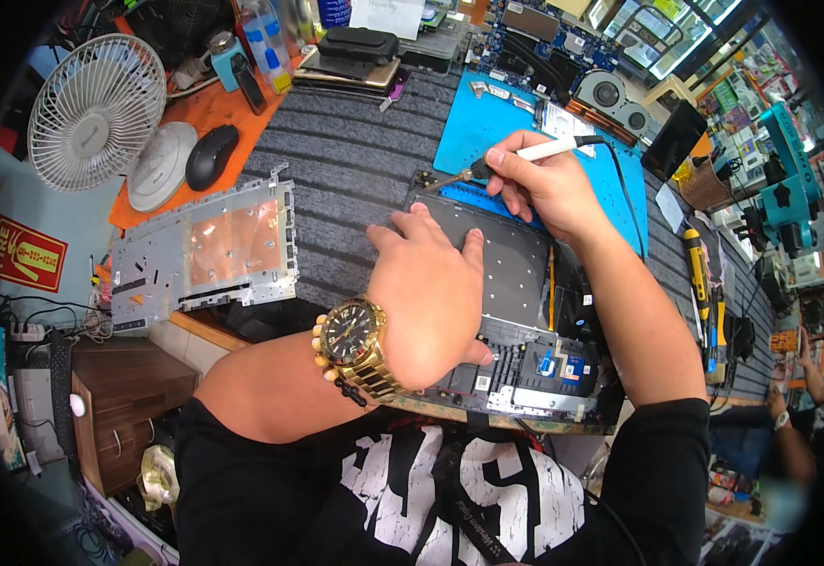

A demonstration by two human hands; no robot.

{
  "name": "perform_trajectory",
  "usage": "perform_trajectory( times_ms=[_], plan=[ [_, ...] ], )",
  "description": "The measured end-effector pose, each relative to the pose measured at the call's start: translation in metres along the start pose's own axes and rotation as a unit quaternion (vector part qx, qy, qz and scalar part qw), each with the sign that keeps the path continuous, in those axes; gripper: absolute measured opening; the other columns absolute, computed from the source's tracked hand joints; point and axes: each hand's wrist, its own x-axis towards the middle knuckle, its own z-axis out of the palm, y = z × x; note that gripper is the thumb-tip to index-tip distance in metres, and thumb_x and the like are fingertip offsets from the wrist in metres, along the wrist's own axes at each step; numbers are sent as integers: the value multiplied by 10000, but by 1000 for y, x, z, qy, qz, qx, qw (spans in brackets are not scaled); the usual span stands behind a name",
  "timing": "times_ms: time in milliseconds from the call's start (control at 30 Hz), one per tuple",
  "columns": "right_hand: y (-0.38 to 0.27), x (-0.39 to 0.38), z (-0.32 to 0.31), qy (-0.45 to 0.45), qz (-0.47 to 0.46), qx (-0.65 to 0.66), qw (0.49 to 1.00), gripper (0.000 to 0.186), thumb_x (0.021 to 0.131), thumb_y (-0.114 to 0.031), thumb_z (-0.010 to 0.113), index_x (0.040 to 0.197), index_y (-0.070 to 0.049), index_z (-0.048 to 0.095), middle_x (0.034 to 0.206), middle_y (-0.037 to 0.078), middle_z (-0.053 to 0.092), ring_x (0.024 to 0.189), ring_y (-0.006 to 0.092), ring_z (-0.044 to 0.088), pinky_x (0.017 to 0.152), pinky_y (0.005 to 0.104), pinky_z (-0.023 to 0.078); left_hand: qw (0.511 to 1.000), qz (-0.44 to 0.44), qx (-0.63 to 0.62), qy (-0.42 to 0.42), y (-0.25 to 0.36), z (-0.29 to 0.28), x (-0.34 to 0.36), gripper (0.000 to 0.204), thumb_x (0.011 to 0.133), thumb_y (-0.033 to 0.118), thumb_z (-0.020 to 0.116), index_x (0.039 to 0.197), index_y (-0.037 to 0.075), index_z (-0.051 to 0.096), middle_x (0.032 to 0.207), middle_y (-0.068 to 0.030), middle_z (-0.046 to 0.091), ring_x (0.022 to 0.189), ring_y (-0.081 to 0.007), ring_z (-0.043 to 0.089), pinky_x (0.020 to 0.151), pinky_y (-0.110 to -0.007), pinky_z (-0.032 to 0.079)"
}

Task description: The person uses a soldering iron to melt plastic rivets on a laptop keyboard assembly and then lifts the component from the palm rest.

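My right hand (552, 184) is closed in a pen grip round a soldering iron (546, 149) with a white handle and a black cable. The iron's tip points left and down, at the far left corner of a black laptop chassis (516, 269). Across the chassis's left part lies my left hand (426, 283), fingers spread and palm down, holding it against the bench. Its fingertips are just short of the iron's tip. Whether the tip touches the chassis I cannot tell.
Left of the chassis rests a silver metal plate (162, 259) with a copper-coloured area. A blue mat (469, 123) lies beyond, with a circuit board (525, 47) and a cooling fan (607, 92). At the right is a yellow screwdriver (694, 255); a white fan (96, 123) stands far left.
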Motion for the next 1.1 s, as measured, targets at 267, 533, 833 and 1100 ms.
perform_trajectory(
  times_ms=[267,533,833,1100],
  plan=[
    [1,0,1,0,-6,-4,1000,283,1080,-258,882,1089,-9,749,850,117,818,556,97,638,449,261,404,1000,3,-4,13,-1,2,0,1260,785,779,950,1728,40,562,1614,-460,600,1487,-541,626,1205,-626,539],
    [1,0,2,2,-6,-2,1000,287,1082,-258,880,1088,-3,749,849,116,818,556,97,637,453,261,407,1000,5,1,17,-1,2,1,1244,785,779,949,1719,46,578,1605,-457,610,1457,-524,648,1158,-590,552],
    [1,0,2,4,-5,-2,1000,287,1081,-261,881,1086,-6,750,846,113,816,561,97,639,456,264,409,1000,5,9,21,-1,2,1,1240,783,786,946,1713,50,587,1597,-448,621,1442,-510,659,1151,-574,550],
    [1,0,1,-1,-2,-2,1000,282,1079,-261,882,1098,-13,749,853,108,817,569,96,642,460,263,411,1000,5,16,19,-1,1,1,1237,778,791,944,1712,60,592,1599,-440,626,1444,-503,659,1155,-574,546]
  ],
)
